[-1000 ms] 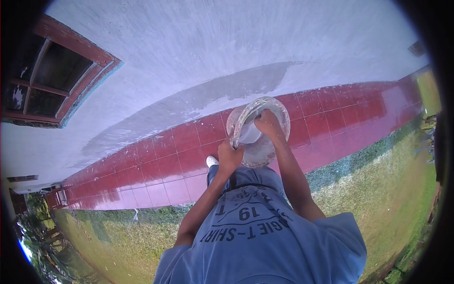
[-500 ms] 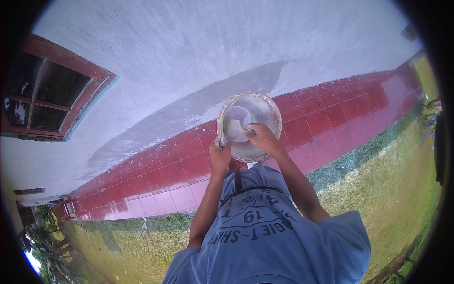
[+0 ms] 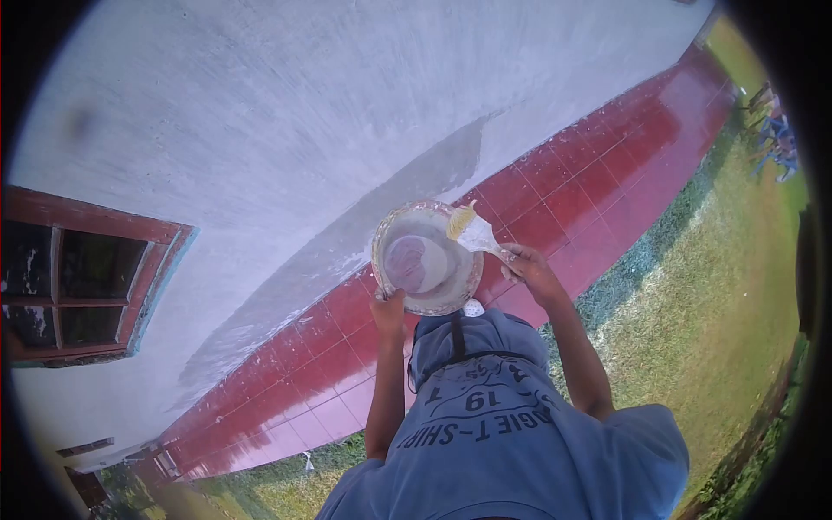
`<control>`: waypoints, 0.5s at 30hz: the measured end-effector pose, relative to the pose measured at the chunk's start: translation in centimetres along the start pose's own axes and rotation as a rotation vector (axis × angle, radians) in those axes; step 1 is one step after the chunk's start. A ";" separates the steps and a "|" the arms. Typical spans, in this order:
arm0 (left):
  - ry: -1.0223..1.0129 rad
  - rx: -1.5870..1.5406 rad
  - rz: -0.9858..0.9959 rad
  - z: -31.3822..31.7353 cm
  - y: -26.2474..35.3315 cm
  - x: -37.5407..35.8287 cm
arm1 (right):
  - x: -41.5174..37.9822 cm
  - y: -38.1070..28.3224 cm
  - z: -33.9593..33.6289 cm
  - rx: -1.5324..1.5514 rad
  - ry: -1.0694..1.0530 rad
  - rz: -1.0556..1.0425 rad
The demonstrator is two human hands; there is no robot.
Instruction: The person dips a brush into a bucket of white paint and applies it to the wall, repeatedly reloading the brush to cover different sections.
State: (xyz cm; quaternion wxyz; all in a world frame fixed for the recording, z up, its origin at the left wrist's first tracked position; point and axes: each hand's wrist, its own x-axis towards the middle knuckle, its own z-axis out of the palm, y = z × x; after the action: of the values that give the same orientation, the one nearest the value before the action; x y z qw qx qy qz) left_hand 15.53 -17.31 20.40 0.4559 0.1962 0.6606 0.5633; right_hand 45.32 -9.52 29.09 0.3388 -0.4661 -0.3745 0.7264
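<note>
A round, paint-stained bucket (image 3: 468, 290) is tilted in front of my body, with pale liquid paint (image 3: 416, 263) inside. My left hand (image 3: 388, 310) grips its rim at the lower left. To the right of the bucket, my right hand (image 3: 527, 267) is closed on the handle of a wide paintbrush (image 3: 479, 236). The brush head is coated in whitish paint, and its yellowish bristles point up and left, over the bucket's upper right rim.
A whitish wall (image 3: 260, 113) with a darker grey patch (image 3: 416, 173) rises ahead. A red-framed window (image 3: 160, 260) is at the left. Red tiles (image 3: 555, 199) run along the wall's foot, bordered by grass (image 3: 685, 321). Blue objects (image 3: 777, 147) stand far right.
The brush has come out of the bucket and moved right in my right hand, its bristles now visible. My left hand and the bucket are slightly lower and further left. The view has rotated.
</note>
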 end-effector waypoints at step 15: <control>0.004 0.121 -0.192 -1.8 -0.8 10.3 | -1.1 12.9 -10.9 0.132 0.799 0.438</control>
State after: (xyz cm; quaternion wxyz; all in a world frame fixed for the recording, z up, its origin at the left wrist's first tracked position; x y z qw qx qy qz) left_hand 9.04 -10.57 15.65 0.4938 0.1580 0.7100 0.4764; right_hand 54.02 -14.29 15.40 0.3239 -0.7552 -0.0602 0.5667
